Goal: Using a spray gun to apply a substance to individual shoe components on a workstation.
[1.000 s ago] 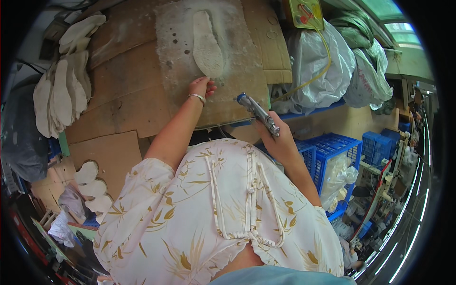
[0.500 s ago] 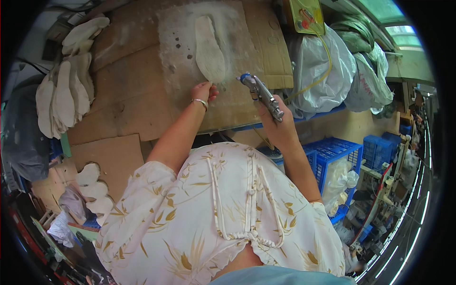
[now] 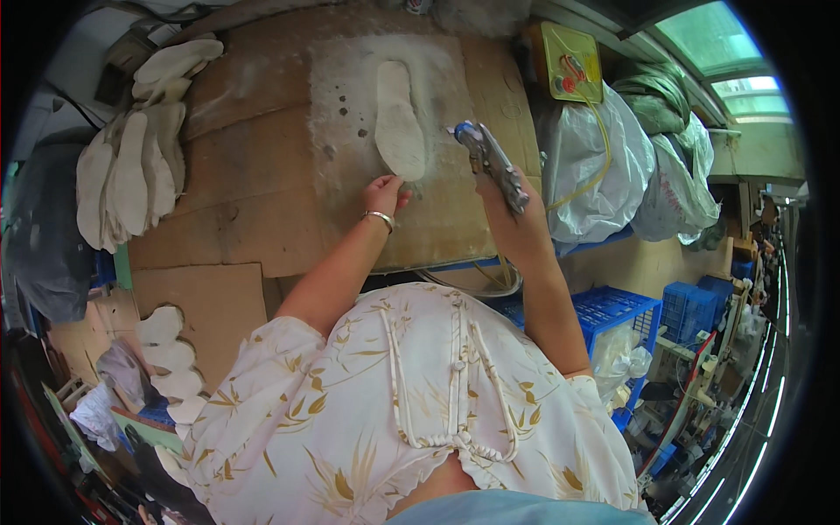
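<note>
A cream insole (image 3: 399, 122) lies flat on a whitened patch of the cardboard-covered table (image 3: 254, 206). My left hand (image 3: 386, 193) pinches its near end between thumb and fingers. To the right of the insole, my right hand (image 3: 516, 210) is wrapped round a metal spray gun (image 3: 492, 162) with a blue tip, held above the table and pointing toward the far left. The gun is apart from the insole. A thin yellowish hose (image 3: 605, 144) runs from the yellow container toward my right hand; where it joins the gun is hidden.
Several cream insoles (image 3: 131, 175) are piled at the table's left edge, and more (image 3: 171, 354) lie on cardboard lower left. A yellow container (image 3: 569, 61) stands at the far right. Beside it are filled plastic bags (image 3: 595, 166). Blue crates (image 3: 617, 315) stand lower right.
The whole scene has shifted downward in the view as the camera moved. My left hand still pinches the insole's near end, and the spray gun has tilted slightly in my right hand.
</note>
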{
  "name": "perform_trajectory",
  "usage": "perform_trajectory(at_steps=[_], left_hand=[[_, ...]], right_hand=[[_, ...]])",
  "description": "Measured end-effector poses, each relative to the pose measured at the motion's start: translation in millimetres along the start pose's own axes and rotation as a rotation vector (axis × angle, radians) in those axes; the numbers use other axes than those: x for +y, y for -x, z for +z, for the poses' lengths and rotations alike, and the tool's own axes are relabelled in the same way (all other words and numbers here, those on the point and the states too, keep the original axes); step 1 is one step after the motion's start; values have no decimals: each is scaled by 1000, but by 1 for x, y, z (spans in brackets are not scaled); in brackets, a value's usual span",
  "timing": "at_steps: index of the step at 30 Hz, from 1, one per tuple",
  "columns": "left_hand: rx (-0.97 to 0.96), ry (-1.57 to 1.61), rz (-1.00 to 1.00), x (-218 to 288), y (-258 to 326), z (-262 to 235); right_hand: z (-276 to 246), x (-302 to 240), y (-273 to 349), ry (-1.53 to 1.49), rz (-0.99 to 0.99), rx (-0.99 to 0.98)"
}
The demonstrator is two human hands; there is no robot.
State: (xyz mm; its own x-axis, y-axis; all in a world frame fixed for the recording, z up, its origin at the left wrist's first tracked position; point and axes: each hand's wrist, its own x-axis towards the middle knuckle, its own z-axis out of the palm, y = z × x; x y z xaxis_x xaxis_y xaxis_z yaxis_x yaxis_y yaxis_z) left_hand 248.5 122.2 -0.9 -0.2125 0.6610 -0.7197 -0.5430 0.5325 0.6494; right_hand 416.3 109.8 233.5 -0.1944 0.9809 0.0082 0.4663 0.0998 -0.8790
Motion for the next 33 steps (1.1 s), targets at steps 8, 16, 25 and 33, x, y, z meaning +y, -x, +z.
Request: perform_trajectory(at_steps=[8,16,25,33], left_hand=[[-280,380,399,71,46,-15],[53,791,639,128,175,-144],[626,850,1236,188,206,-387],[933,1038,1097,149,125,-511]], right_hand=[[-23,18,32,-313,218,-33],[-4,16,25,-179,127,-285],[58,-5,25,-156,144,-498],[106,-25,46,-44,183,-517]])
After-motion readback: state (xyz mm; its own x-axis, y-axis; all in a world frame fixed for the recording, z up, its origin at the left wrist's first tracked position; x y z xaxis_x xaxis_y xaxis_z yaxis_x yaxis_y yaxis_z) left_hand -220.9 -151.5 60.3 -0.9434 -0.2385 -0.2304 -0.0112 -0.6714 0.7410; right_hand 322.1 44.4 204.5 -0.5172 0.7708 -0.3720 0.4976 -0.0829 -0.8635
